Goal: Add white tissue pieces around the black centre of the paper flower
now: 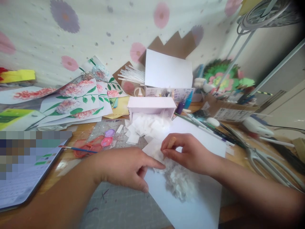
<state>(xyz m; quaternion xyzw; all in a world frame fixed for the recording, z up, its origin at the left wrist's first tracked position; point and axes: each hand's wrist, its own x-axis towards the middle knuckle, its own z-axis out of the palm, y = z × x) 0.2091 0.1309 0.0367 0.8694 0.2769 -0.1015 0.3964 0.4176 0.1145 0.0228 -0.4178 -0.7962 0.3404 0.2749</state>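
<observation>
White ruffles, head view: From my end I see a ruffled white cluster (182, 184) on the white sheet (202, 135), just below the fingertips, its outline softened by blur.
Right hand: My right hand (183, 151) has its grip closed in a pinch on a short wooden stick (171, 142), the lower end down among white ruffles.
Left hand: I have the left hand (124, 165) with its index finger stretched to the ruffles and its thumb apart; I see nothing in that grip, though the curled fingers are partly hidden.
Loose squares: White squares (145, 125) spill in a pile before the white box (152, 102).
Progress: I judge the cluster well built up, with ruffles between the fingertips unfinished and plenty of flat squares unused; I cannot tell how many are needed.
Around the desk: On the desk (53, 173) I note scissors (271, 162) at the right, and a paintbrush (81, 149) near the left wrist.
</observation>
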